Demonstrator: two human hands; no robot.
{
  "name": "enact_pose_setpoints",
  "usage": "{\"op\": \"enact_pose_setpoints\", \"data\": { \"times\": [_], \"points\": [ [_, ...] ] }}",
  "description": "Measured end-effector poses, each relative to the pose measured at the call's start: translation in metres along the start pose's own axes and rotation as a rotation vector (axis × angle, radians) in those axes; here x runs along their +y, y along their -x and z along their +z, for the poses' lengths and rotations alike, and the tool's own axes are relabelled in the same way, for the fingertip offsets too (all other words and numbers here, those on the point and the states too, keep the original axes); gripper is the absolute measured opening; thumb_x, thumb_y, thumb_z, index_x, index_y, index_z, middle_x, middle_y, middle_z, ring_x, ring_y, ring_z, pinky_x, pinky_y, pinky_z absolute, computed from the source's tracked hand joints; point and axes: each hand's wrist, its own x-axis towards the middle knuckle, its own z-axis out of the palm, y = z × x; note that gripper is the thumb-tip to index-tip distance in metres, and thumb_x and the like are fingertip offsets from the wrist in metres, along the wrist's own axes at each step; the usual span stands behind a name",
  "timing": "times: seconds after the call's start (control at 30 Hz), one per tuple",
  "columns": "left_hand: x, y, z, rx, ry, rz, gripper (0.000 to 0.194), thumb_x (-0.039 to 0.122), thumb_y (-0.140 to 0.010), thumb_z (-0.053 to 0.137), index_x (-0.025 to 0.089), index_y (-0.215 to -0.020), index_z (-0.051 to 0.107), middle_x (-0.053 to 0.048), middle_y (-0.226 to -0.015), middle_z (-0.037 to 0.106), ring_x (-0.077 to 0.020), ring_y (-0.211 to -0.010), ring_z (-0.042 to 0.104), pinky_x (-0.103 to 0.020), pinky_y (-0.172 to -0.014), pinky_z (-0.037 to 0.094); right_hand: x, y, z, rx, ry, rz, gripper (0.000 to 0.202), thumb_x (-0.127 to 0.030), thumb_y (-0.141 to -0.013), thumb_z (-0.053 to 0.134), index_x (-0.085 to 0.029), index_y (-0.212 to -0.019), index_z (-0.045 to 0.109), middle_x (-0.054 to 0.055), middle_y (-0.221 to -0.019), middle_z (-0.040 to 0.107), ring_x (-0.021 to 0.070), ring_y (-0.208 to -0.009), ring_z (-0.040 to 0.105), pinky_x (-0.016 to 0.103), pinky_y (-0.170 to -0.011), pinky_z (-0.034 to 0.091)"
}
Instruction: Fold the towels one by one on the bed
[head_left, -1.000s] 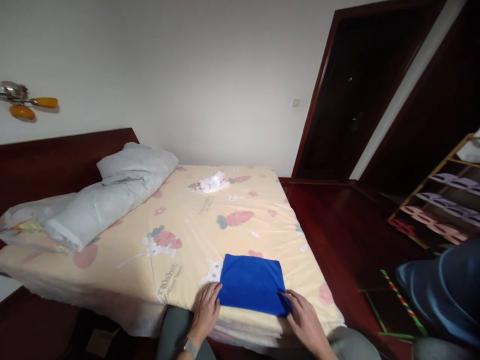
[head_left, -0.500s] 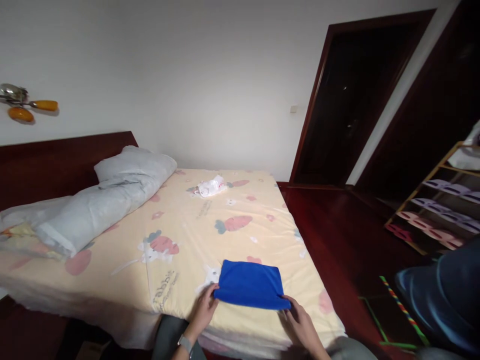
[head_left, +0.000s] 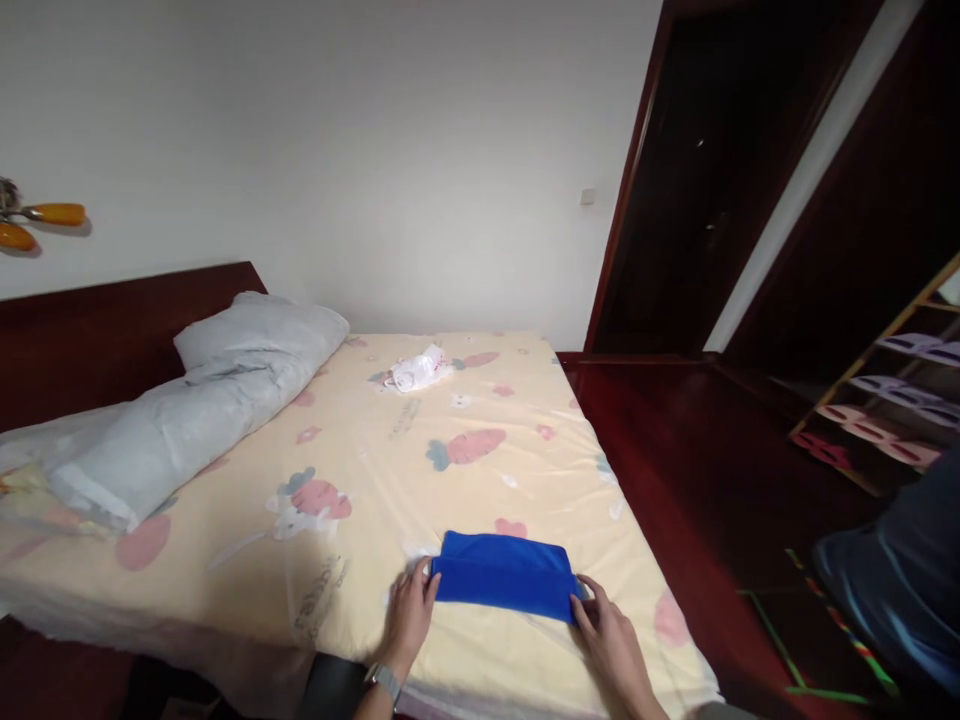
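Note:
A blue cloth (head_left: 506, 580) lies on the bed's near part, with its near edge turned over into a strip along the front. My left hand (head_left: 411, 605) pinches the left end of that strip between thumb and fingers. At the opposite end, my right hand (head_left: 606, 630) is closed on the near right corner. Beneath the cloth is a pale yellow bedsheet (head_left: 390, 480) printed with carrots and rabbits.
A rolled grey quilt (head_left: 217, 410) lies by the dark wooden headboard (head_left: 150, 310). Farther back on the bed sits a white plastic bag (head_left: 418, 370). At right are a rack (head_left: 885, 345) of slippers and a person's dark clothing (head_left: 900, 570).
The cloth's near edge has been folded up and away from me, so the cloth is now a narrower strip. Both hands moved with the edge, and my view has shifted slightly.

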Motion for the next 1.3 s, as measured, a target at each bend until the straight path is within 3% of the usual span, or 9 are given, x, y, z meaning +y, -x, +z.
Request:
{"op": "enact_pose_setpoints", "data": {
  "times": [0.13, 0.3, 0.4, 0.53, 0.73, 0.87, 1.03, 1.17, 1.3],
  "points": [
    [0.0, 0.004, -0.006, 0.03, -0.058, 0.08, 0.036, 0.042, -0.101, 0.048, 0.021, -0.126, 0.064, -0.014, -0.123, 0.07, -0.0301, -0.119, 0.065, -0.048, -0.104, 0.053, 0.0, -0.002, -0.011, 0.063, 0.144, -0.134, 0.043, -0.049, -0.096, 0.044, -0.025, -0.126, 0.062, 0.013, -0.12, 0.072, 0.033, -0.109, 0.067, 0.051, -0.096, 0.055],
    [-0.007, 0.008, -0.018, -0.194, -0.161, 0.299, 0.049, 0.022, -0.089, 0.061, 0.03, -0.137, 0.062, -0.01, -0.141, 0.062, -0.0301, -0.133, 0.057, -0.048, -0.112, 0.05, 0.008, -0.01, -0.015, -0.223, 0.208, -0.426, 0.05, -0.033, -0.088, 0.056, -0.033, -0.138, 0.061, 0.006, -0.149, 0.058, 0.0321, -0.137, 0.053, 0.053, -0.115, 0.046],
    [-0.013, -0.003, -0.019, -0.215, -0.165, 0.301, 0.053, 0.013, -0.085, 0.057, 0.032, -0.134, 0.065, -0.008, -0.14, 0.064, -0.0295, -0.133, 0.057, -0.05, -0.113, 0.049, 0.015, -0.018, -0.007, -0.271, 0.212, -0.423, 0.058, -0.025, -0.083, 0.056, -0.031, -0.141, 0.059, 0.006, -0.151, 0.057, 0.0317, -0.14, 0.051, 0.054, -0.118, 0.044],
    [-0.013, -0.026, -0.013, -0.2, -0.032, 0.223, 0.04, 0.017, -0.088, 0.057, 0.03, -0.123, 0.07, -0.009, -0.133, 0.067, -0.0287, -0.128, 0.06, -0.05, -0.112, 0.049, 0.016, -0.032, -0.007, -0.229, 0.114, -0.278, 0.049, -0.031, -0.085, 0.058, -0.025, -0.134, 0.064, 0.009, -0.138, 0.067, 0.0307, -0.13, 0.061, 0.048, -0.113, 0.049],
    [0.007, -0.067, 0.0, -0.224, 0.138, -0.018, 0.028, 0.042, -0.095, 0.054, 0.023, -0.108, 0.07, -0.01, -0.108, 0.074, -0.0267, -0.104, 0.069, -0.039, -0.093, 0.056, -0.001, -0.058, -0.016, -0.298, -0.141, 0.067, 0.049, -0.061, -0.093, 0.051, -0.023, -0.12, 0.067, 0.007, -0.114, 0.076, 0.0254, -0.103, 0.071, 0.033, -0.092, 0.056],
    [0.013, -0.093, 0.011, -0.313, 0.164, -0.178, 0.032, 0.05, -0.093, 0.053, 0.023, -0.084, 0.066, -0.004, -0.083, 0.071, -0.0236, -0.086, 0.069, -0.032, -0.078, 0.053, -0.007, -0.076, -0.012, -0.246, 0.08, 0.18, 0.057, -0.073, -0.088, 0.045, -0.023, -0.101, 0.069, 0.011, -0.1, 0.077, 0.0305, -0.094, 0.071, 0.039, -0.083, 0.054],
    [0.016, -0.116, 0.033, -0.277, 0.495, -0.513, 0.034, 0.052, -0.075, 0.076, 0.022, -0.075, 0.06, 0.001, -0.071, 0.064, -0.0205, -0.074, 0.067, -0.028, -0.067, 0.051, -0.018, -0.092, -0.002, -0.198, 0.185, 0.334, 0.048, -0.07, -0.086, 0.046, -0.027, -0.092, 0.065, 0.01, -0.077, 0.075, 0.034, -0.081, 0.072, 0.045, -0.075, 0.053],
    [0.025, -0.116, 0.039, -0.24, 0.664, -0.573, 0.047, 0.059, -0.07, 0.078, 0.019, -0.082, 0.06, -0.001, -0.075, 0.067, -0.0192, -0.073, 0.07, -0.029, -0.066, 0.054, -0.026, -0.094, 0.006, -0.126, -0.34, 0.503, 0.045, -0.062, -0.071, 0.068, -0.023, -0.09, 0.061, 0.01, -0.085, 0.075, 0.029, -0.083, 0.074, 0.042, -0.079, 0.059],
    [0.035, -0.093, 0.027, -0.178, 0.918, -0.639, 0.046, 0.052, -0.069, 0.084, 0.017, -0.094, 0.066, -0.007, -0.091, 0.076, -0.02, -0.088, 0.074, -0.03, -0.08, 0.057, -0.035, -0.07, -0.003, -0.129, -0.799, 0.577, 0.051, -0.053, -0.062, 0.081, -0.023, -0.096, 0.057, 0.002, -0.08, 0.072, 0.0224, -0.078, 0.073, 0.035, -0.081, 0.061]
  ]
}}
